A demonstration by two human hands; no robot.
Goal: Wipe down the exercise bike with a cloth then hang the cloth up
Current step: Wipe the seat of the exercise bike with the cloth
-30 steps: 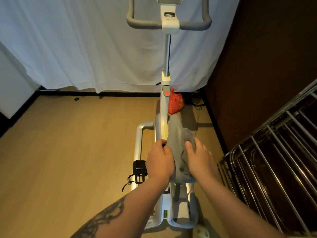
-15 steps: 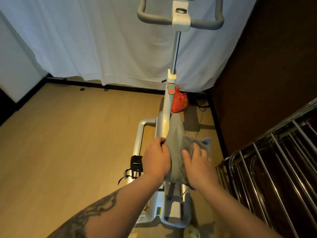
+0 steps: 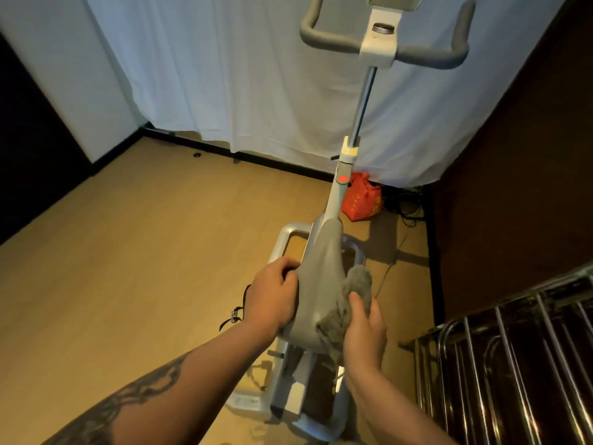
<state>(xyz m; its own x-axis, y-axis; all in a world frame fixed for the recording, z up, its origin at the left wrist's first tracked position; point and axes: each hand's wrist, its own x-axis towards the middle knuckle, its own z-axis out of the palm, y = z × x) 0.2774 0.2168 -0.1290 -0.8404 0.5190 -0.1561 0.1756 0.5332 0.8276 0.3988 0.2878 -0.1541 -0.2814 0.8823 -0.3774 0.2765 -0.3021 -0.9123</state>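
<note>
A white and grey exercise bike (image 3: 335, 203) stands before me, its grey saddle (image 3: 317, 284) pointing away and its handlebars (image 3: 385, 43) at the top of the view. My left hand (image 3: 272, 297) grips the saddle's left edge. My right hand (image 3: 364, 329) presses a fuzzy grey cloth (image 3: 348, 303) against the saddle's right side. The cloth bunches up above my fingers and hangs down below the saddle's rear. A black pedal strap (image 3: 237, 311) shows left of my left wrist.
A chrome drying rack (image 3: 513, 348) fills the lower right. A red gift bag (image 3: 361, 200) and black cables (image 3: 404, 203) lie by the bike's front post. A white curtain (image 3: 240, 75) hangs behind, a dark wall (image 3: 529, 171) at right, wooden floor (image 3: 128, 252) at left.
The cloth has slid from the saddle's top toward its right side under my right hand. My left hand stays on the saddle's left edge. The view has tilted up and shifted left.
</note>
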